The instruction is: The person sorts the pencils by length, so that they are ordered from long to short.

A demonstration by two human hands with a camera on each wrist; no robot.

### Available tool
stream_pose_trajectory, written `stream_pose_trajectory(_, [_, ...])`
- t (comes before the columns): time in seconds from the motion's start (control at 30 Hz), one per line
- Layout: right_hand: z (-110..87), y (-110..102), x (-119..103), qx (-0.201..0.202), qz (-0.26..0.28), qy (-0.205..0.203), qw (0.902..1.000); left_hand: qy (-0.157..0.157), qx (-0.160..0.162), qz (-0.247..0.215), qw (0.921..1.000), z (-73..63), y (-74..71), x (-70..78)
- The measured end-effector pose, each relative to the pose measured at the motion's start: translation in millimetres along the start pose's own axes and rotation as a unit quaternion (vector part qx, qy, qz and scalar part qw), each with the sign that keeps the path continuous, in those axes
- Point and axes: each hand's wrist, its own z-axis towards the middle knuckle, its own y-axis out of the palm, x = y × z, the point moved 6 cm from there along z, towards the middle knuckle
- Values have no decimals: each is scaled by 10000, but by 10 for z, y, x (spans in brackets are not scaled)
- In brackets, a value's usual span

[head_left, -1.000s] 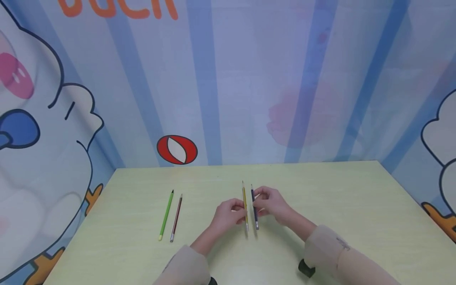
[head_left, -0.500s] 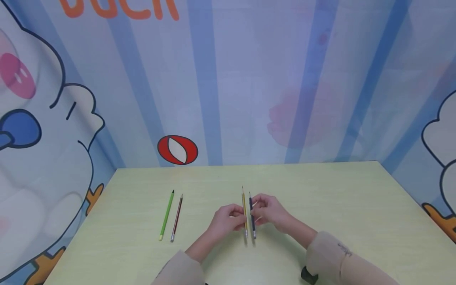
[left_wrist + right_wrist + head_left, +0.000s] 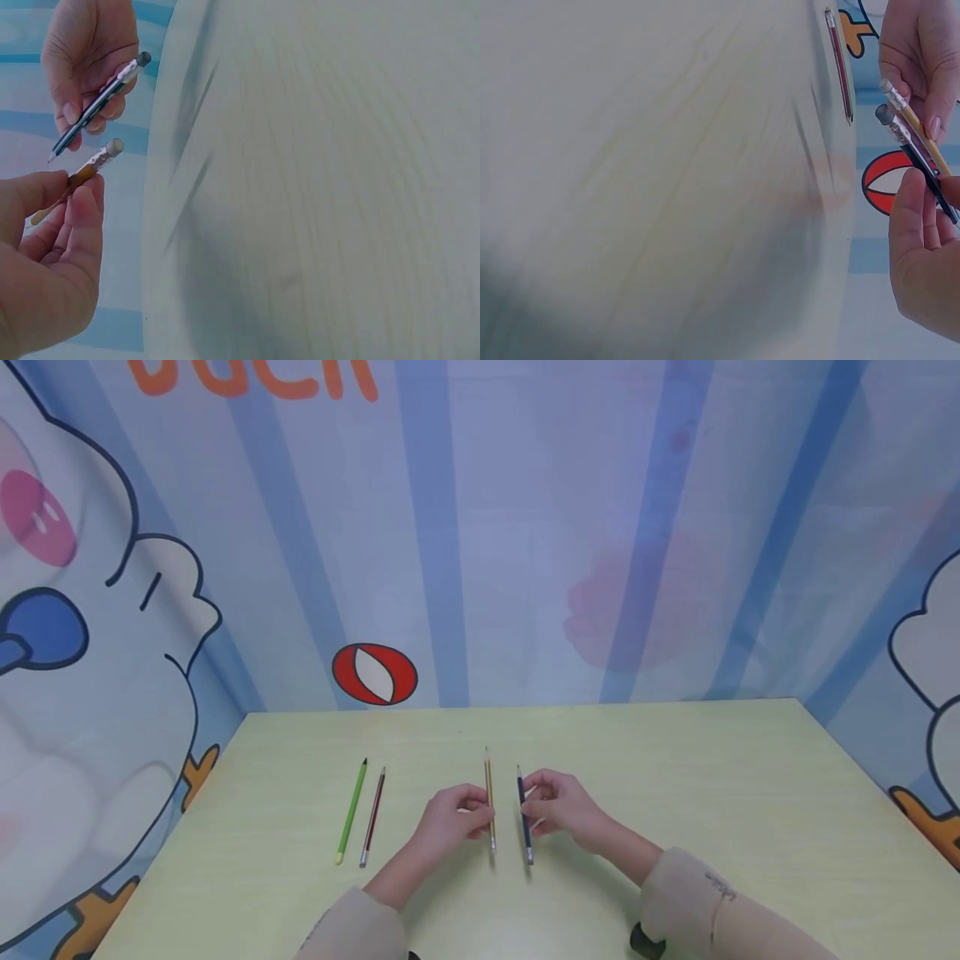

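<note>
Over the tabletop point(image 3: 675, 777), short of its far edge, the left hand point(image 3: 452, 816) pinches the yellow pencil point(image 3: 489, 779) and the right hand point(image 3: 564, 803) the dark blue pencil point(image 3: 527, 832), side by side, and a loosened fingertip grip could let either swivel or drop.

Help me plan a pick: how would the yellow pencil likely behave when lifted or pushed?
The yellow pencil is probably stiff: it runs straight past where the left hand pinches it. Its slim shaft suggests light weight. Long and narrow, it may roll if pushed sideways on the table, though its cross-section is too small to tell.
</note>
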Motion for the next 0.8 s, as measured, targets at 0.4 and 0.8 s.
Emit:
stream_pose_trajectory(0.4, [-29, -23, 53, 13, 24, 18, 10000, -608, 746, 784, 9923, -2, -612, -178])
stream_pose_trajectory(0.8, [-47, -62, 79, 126, -23, 128, 9998, -833, 1195, 1527, 9775, -48, -1000, -411])
